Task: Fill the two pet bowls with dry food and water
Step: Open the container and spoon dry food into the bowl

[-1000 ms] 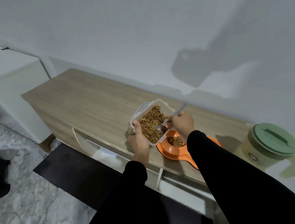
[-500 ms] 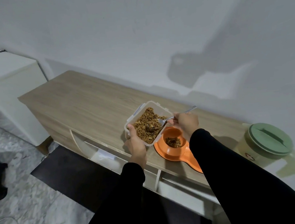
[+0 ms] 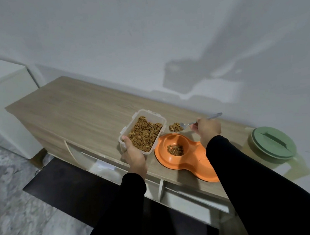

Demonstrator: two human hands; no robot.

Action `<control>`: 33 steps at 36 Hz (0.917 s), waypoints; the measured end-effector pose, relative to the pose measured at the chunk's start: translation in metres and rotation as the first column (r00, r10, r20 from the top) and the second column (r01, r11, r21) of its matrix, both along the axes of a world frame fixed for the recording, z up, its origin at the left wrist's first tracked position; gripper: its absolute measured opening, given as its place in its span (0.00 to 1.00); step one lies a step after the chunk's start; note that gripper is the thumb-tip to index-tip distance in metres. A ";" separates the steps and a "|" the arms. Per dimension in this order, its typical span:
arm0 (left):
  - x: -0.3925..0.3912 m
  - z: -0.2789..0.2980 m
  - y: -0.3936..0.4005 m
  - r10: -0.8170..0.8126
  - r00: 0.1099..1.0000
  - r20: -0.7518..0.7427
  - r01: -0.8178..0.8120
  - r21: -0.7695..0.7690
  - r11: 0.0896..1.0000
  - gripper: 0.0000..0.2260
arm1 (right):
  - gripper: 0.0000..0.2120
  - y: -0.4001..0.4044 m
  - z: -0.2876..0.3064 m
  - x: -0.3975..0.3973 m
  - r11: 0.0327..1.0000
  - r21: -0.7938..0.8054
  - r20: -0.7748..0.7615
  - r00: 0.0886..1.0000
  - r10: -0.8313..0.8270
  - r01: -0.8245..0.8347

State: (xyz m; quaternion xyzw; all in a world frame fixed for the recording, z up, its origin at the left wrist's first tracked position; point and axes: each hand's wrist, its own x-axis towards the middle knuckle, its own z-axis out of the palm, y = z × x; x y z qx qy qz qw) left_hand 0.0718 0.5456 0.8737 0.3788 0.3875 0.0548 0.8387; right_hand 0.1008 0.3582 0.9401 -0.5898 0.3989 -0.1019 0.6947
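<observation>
Left grip [image 3: 134, 156]: holding the clear tub [image 3: 142, 131], kibble [image 3: 144, 133] filling it.
Right grip [image 3: 208, 129]: pinching a spoon [image 3: 192, 123] heaped with kibble, above the bowl.
Orange double bowl [image 3: 184, 158]: on the worktop [image 3: 78, 112], left well part-filled; right well hidden by sleeve.
Green-lidded jug [image 3: 271, 144]: contents unclear.

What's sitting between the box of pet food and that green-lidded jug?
In the head view, the orange double pet bowl lies between the food container and the jug, with the right hand holding a loaded spoon above it.
</observation>
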 end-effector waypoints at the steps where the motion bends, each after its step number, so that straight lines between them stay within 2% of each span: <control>1: 0.000 -0.001 0.000 -0.001 1.000 -0.001 0.001 -0.003 1.000 0.29 | 0.02 -0.001 -0.003 0.000 0.995 -0.097 -0.018 0.999 0.026 -0.028; 3: 0.000 -0.001 -0.001 -0.003 1.000 -0.003 0.003 -0.006 1.000 0.30 | 0.03 -0.002 -0.011 -0.001 0.939 -0.326 -0.051 0.994 0.097 -0.109; 6: 0.004 -0.006 -0.001 0.006 1.000 -0.027 -0.006 -0.006 1.000 0.35 | 0.01 0.003 -0.016 -0.009 0.816 -0.510 -0.086 0.960 0.267 -0.272; 9: 0.007 -0.009 -0.001 0.004 1.000 -0.031 -0.004 0.005 1.000 0.34 | 0.04 0.009 -0.013 -0.017 0.688 -0.602 -0.124 0.899 0.421 -0.406; 14: 0.009 -0.010 0.001 -0.008 0.998 -0.058 0.010 0.035 0.999 0.38 | 0.05 0.013 -0.005 -0.017 0.649 -0.634 -0.092 0.874 0.477 -0.420; 16: 0.009 -0.011 0.001 -0.018 0.998 -0.062 0.020 0.037 0.999 0.39 | 0.04 0.013 0.000 -0.014 0.662 -0.652 -0.046 0.891 0.452 -0.369; 22: 0.011 -0.015 0.007 -0.076 0.996 -0.038 0.078 0.051 0.996 0.42 | 0.03 0.012 0.023 0.003 0.817 -0.560 0.141 0.956 0.259 -0.139; 24: 0.011 -0.016 0.007 -0.105 0.994 -0.007 0.105 0.077 0.991 0.35 | 0.03 0.014 0.033 0.008 0.861 -0.500 0.187 0.959 0.214 -0.095; 26: 0.011 -0.015 0.007 -0.140 0.990 0.005 0.138 0.121 0.983 0.29 | 0.03 0.019 0.041 0.012 0.888 -0.449 0.207 0.955 0.212 -0.100; 31: 0.009 -0.010 0.003 -0.229 0.973 0.016 0.223 0.173 0.959 0.32 | 0.02 0.039 0.049 0.012 0.891 -0.363 0.145 0.928 0.343 -0.273; 33: 0.006 -0.004 0.000 -0.265 0.964 0.031 0.254 0.202 0.946 0.29 | 0.06 0.048 0.045 0.009 0.877 -0.338 0.112 0.911 0.397 -0.341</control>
